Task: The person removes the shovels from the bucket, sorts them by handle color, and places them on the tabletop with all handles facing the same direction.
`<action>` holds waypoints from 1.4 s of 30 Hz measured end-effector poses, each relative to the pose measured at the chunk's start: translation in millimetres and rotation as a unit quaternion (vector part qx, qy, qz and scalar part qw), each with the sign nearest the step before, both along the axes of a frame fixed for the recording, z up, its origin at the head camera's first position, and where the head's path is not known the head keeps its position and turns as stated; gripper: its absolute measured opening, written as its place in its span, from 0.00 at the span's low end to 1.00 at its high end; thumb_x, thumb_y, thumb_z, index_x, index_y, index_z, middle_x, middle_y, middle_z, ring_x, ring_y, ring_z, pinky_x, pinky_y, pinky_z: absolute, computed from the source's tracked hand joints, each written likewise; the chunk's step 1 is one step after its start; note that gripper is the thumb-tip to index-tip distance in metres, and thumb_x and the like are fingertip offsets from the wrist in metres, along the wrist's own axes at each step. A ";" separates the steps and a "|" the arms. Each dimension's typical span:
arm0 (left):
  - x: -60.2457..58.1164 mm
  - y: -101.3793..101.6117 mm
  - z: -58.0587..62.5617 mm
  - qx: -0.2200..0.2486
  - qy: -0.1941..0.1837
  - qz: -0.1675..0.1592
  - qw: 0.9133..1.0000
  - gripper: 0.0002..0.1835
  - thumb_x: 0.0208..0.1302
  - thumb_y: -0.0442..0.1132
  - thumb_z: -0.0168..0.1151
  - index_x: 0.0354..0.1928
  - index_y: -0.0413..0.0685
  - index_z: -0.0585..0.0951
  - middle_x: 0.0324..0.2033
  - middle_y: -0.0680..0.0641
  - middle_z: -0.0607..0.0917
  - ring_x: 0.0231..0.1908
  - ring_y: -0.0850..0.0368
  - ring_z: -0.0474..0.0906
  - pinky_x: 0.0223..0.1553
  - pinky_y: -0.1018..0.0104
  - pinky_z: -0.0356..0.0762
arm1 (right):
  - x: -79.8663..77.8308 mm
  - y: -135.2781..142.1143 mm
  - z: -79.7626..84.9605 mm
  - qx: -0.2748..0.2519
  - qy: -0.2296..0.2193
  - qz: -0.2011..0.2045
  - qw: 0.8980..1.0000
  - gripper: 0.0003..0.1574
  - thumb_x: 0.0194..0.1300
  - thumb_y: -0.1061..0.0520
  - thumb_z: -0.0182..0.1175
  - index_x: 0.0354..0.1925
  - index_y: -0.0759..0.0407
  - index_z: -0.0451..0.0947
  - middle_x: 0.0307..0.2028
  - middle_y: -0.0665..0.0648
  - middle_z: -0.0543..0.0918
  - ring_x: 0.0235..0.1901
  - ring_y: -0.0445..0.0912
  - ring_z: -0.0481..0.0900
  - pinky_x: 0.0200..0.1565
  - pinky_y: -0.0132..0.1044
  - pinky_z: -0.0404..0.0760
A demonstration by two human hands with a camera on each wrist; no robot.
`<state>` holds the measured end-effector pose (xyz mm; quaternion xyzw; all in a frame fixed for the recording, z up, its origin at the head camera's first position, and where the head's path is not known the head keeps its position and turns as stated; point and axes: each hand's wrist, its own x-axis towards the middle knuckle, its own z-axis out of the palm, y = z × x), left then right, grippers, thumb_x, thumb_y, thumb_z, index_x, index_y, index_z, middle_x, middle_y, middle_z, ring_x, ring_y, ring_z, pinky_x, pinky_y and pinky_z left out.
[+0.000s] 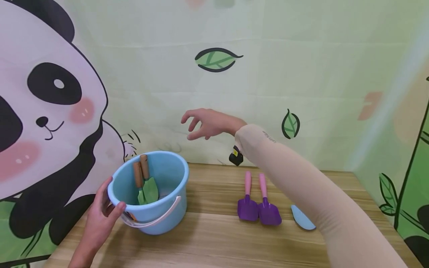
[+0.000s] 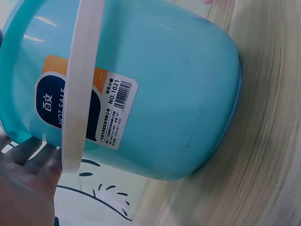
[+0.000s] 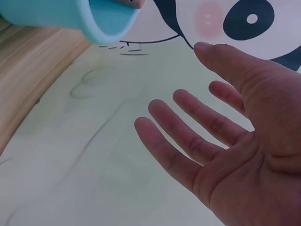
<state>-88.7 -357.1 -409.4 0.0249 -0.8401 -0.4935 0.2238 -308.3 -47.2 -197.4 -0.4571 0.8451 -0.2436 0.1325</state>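
Observation:
My left hand (image 1: 100, 214) holds the near left side of a light-blue bucket (image 1: 164, 219), thumb and fingers spread around it by the rim. The bucket stands on the wooden table, its white handle (image 1: 161, 219) hanging down at the front. Inside lean two small green trowels (image 1: 151, 190) with brown handles. A printed label (image 2: 113, 108) shows on the bucket's wall in the left wrist view, partly behind the handle. Up in the air, right of and beyond the bucket, is my right hand (image 1: 209, 123), fingers loosely bent and apart, with nothing in the palm.
Two purple shovels (image 1: 248, 208) with pink handles lie side by side on the table (image 1: 214, 238), right of the bucket. Past them is a light-blue rounded piece (image 1: 303, 219), partly hidden by my right sleeve (image 1: 295, 175). A panda-printed backdrop (image 1: 157, 82) rises behind the table.

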 end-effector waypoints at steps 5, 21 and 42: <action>-0.5 -0.8 -0.2 -0.001 -0.001 0.000 1.000 0.46 0.73 0.37 0.63 0.83 0.62 0.48 0.77 0.39 0.60 0.71 0.31 0.61 0.56 0.80 0.68 | 1.7 -15.3 -2.0 -0.006 0.004 0.012 1.000 0.32 0.68 0.51 0.69 0.66 0.51 0.70 0.58 0.59 0.82 0.48 0.47 0.84 0.43 0.39 0.87; 0.4 -0.6 0.0 -0.002 0.013 -0.009 1.000 0.46 0.72 0.35 0.63 0.83 0.60 0.48 0.76 0.39 0.61 0.70 0.33 0.62 0.56 0.81 0.69 | 10.5 -57.7 -13.5 -0.015 -0.020 0.027 0.999 0.35 0.68 0.52 0.70 0.68 0.51 0.69 0.60 0.60 0.81 0.49 0.48 0.84 0.44 0.37 0.87; 0.2 -3.1 -2.3 -0.001 0.014 -0.012 1.000 0.46 0.72 0.34 0.62 0.83 0.61 0.49 0.77 0.39 0.61 0.71 0.34 0.62 0.57 0.81 0.68 | 26.7 -117.2 -42.8 0.025 -0.089 -0.008 0.996 0.34 0.69 0.52 0.68 0.69 0.48 0.67 0.50 0.58 0.85 0.49 0.53 0.86 0.42 0.39 0.88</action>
